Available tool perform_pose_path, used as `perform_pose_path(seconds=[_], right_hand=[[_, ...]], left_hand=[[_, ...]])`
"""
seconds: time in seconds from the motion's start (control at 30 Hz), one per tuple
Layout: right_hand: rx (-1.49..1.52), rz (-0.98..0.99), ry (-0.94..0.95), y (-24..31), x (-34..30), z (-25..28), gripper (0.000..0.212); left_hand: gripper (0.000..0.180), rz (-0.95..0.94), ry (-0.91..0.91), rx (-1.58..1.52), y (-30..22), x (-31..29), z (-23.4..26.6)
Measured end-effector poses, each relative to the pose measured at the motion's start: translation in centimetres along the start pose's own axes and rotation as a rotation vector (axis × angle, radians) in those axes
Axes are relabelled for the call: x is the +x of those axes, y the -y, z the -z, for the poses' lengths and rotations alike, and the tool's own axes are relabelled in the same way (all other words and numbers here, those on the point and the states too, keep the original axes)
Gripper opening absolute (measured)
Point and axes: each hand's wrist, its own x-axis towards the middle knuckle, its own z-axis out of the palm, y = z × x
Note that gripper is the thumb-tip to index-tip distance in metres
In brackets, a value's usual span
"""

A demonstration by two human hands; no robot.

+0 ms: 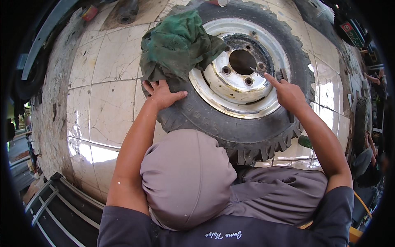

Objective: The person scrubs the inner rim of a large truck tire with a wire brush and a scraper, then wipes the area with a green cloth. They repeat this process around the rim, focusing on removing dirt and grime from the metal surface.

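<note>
A large black tyre (193, 111) with chunky tread lies flat on the floor in front of me, around a worn white and silver wheel rim (232, 96). My left hand (163, 94) rests on the tyre's left sidewall with its fingers spread. Its fingertips are at the lower edge of a crumpled dark green cloth (177, 47), which covers the upper left of the tyre and part of the rim. My right hand (290, 95) is closed over the rim's right side, index finger stretched along a thin pointed tool (258, 72). That tip lies by the centre hole. Something dark also shows beside this hand, partly hidden.
Pale cracked tiles (111, 70) surround the tyre. A metal frame with bars (53, 201) stands at the lower left. A red container (89, 13) and a dark metal part (126, 14) lie at the far left. At the right edge, another person's arm (373, 78) is in view.
</note>
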Motion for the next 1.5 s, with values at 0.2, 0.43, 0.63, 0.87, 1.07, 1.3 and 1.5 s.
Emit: perform_pose_path(seconds=[0.2, 0.43, 0.63, 0.87, 1.07, 1.3, 1.5], right_hand=[[-0.025, 0.007, -0.019, -1.5, 0.0, -1.0, 0.074], [-0.003, 0.004, 0.042, -1.1, -0.1, -0.9, 0.074], [0.006, 0.008, 0.028, -0.8, -0.1, -0.8, 0.075], [-0.011, 0.002, -0.008, -0.7, -0.1, -0.7, 0.075], [-0.016, 0.023, -0.015, -1.2, 0.2, -1.2, 0.073], [-0.012, 0.037, 0.041, -1.4, 0.5, -0.9, 0.07], [0.087, -0.036, -0.074, -2.3, 0.4, -0.9, 0.05]], left_hand=[[0.14, -0.039, 0.013, 0.033, -0.9, -0.3, 0.5], [0.14, -0.025, 0.001, 0.031, -0.6, -0.4, 0.3], [0.14, 0.009, 0.02, 0.031, -0.5, 0.1, 0.2], [0.139, 0.038, 0.041, 0.014, -0.5, 0.0, 0.1], [0.14, 0.034, 0.009, 0.008, -0.4, 0.1, -0.1], [0.141, 0.024, 0.015, 0.036, -0.3, 0.4, -0.1], [0.142, 0.016, 0.041, 0.015, -0.6, -0.3, 0.2]])
